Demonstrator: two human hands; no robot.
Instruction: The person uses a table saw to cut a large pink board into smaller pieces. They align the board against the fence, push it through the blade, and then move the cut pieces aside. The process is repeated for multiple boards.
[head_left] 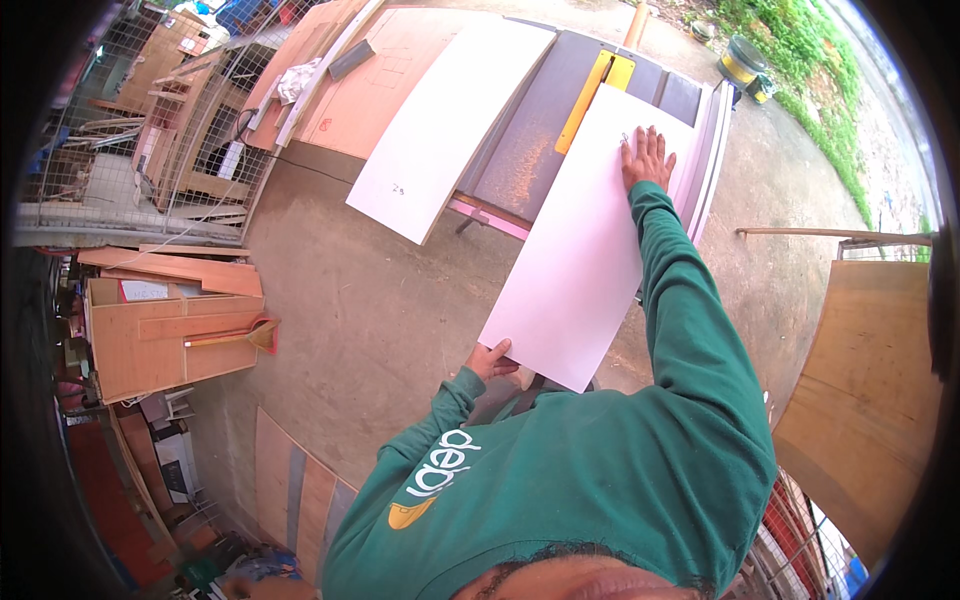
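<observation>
A long white board (590,240) lies partly on the dark top of a table saw (515,150), its near end reaching out past the saw toward my body. My left hand (491,361) grips the near left corner of this board, thumb on top and fingers underneath. Near its far end, my right hand (648,160) lies flat on the surface with the fingers spread. The saw's yellow throat plate (578,122) shows to the left of the board's far part. Sawdust (520,172) is scattered on the saw top. The blade cannot be made out.
Left of the saw top, a second white board (445,130) overlaps a light brown sheet (350,100). A wooden cabinet (140,350) and a wire mesh fence (150,130) stand at the left. A plywood panel (860,400) is at the right. A bucket (741,63) sits far right.
</observation>
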